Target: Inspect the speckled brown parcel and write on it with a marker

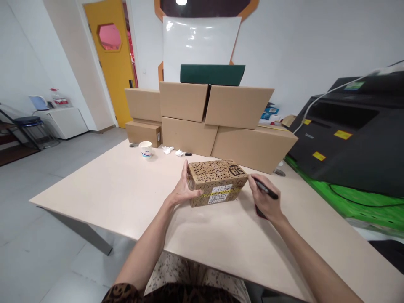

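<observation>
Small brown printed cardboard parcel (217, 182) w/ white label sits on beige table (110, 189), betw. both hands. Left hand (183, 190) spread, bracing its left end; right hand (264, 201) just right, pinching black marker (267, 189). Prob. steadying stage; marking needs tip on carton.

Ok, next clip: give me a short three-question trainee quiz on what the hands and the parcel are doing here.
1. True or false: the left hand rests against the left end of the printed cardboard parcel.
2. What does the right hand hold? A) a paper cup B) a black pen C) a tape roll
3. Fill in: the parcel stands on the beige ____, in front of the stacked plain cartons.

Key: 1 true. 2 B, the black pen, its tip near the parcel's right end. 3 table.
</observation>
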`<state>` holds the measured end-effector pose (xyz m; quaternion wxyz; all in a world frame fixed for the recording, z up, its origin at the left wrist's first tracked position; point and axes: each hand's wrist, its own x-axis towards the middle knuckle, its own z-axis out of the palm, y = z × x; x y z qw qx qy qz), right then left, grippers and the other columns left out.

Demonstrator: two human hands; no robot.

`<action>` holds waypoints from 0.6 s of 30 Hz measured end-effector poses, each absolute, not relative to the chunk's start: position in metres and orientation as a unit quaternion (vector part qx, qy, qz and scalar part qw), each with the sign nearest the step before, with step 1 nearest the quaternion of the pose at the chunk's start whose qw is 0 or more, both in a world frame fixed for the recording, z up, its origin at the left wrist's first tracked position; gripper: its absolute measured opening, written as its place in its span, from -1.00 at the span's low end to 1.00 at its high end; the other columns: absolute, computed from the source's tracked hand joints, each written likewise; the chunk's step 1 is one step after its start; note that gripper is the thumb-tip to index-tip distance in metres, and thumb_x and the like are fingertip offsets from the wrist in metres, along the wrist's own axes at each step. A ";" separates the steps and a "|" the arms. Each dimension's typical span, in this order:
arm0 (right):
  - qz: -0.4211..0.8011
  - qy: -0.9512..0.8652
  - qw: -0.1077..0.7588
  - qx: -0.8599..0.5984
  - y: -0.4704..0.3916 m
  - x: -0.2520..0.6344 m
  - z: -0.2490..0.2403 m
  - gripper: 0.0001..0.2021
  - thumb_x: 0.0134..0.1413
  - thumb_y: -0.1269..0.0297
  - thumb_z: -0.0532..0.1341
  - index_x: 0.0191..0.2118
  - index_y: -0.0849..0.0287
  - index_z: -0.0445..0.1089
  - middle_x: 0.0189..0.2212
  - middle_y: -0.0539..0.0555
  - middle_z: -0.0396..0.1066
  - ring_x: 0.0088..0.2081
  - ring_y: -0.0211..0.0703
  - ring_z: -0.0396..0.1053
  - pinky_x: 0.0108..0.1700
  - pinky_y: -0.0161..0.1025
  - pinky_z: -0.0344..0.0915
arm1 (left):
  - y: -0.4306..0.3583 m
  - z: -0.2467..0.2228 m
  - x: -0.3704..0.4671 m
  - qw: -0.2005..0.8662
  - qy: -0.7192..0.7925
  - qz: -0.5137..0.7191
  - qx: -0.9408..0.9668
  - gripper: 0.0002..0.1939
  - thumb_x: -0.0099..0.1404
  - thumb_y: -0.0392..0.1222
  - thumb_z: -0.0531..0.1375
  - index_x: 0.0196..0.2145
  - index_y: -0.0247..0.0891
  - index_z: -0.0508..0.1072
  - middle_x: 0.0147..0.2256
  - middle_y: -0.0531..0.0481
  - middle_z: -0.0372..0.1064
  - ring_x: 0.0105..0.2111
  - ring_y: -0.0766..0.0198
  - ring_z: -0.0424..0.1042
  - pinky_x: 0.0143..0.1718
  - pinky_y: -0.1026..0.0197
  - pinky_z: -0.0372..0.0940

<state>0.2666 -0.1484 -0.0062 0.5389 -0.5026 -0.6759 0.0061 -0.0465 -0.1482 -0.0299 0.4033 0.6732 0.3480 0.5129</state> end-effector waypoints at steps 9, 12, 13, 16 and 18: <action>-0.029 -0.845 0.122 -0.519 -0.178 0.289 -0.061 -0.57 0.19 0.57 0.00 -0.04 0.17 0.55 -0.27 0.22 0.46 -0.28 -0.01 0.49 -0.23 -0.18 0.38 | -0.151 -0.021 -0.050 0.443 0.348 0.499 0.658 0.53 -0.04 0.19 0.52 0.53 -0.13 -0.45 0.54 -0.32 -0.35 0.50 -0.32 -0.19 0.49 -0.32 -0.22; -0.006 -0.847 0.089 -0.524 -0.178 0.286 -0.062 -0.51 0.19 0.61 -0.02 0.03 0.16 0.55 -0.21 0.22 0.47 -0.22 -0.03 0.50 -0.17 -0.20 0.38 | -0.152 -0.020 -0.051 0.452 0.342 0.502 0.654 0.52 -0.03 0.19 0.52 0.53 -0.09 -0.45 0.55 -0.28 -0.40 0.52 -0.29 -0.22 0.50 -0.29 -0.22; 0.010 -0.846 0.093 -0.525 -0.177 0.288 -0.063 -0.50 0.20 0.60 -0.02 0.06 0.15 0.54 -0.18 0.22 0.48 -0.19 -0.03 0.51 -0.15 -0.20 0.39 | -0.151 -0.021 -0.050 0.449 0.339 0.506 0.654 0.52 -0.04 0.18 0.52 0.53 -0.09 -0.44 0.55 -0.28 -0.39 0.52 -0.28 -0.23 0.50 -0.29 -0.24; 0.037 -0.821 0.139 -0.552 -0.175 0.301 -0.069 -0.52 0.28 0.48 -0.02 0.16 0.08 0.50 -0.07 0.22 0.50 -0.11 0.00 0.52 -0.09 -0.16 0.42 | -0.151 -0.022 -0.050 0.435 0.326 0.527 0.653 0.54 -0.07 0.15 0.54 0.53 -0.09 -0.42 0.54 -0.27 -0.33 0.53 -0.23 -0.26 0.51 -0.25 -0.29; 0.017 -0.787 0.180 -0.590 -0.174 0.313 -0.072 -0.55 0.34 0.35 -0.03 0.17 0.14 0.48 0.00 0.27 0.49 0.00 0.09 0.48 0.03 -0.06 0.41 | -0.150 -0.023 -0.050 0.423 0.317 0.542 0.653 0.54 -0.08 0.13 0.55 0.53 -0.08 -0.40 0.54 -0.26 -0.30 0.53 -0.21 -0.27 0.51 -0.24 -0.30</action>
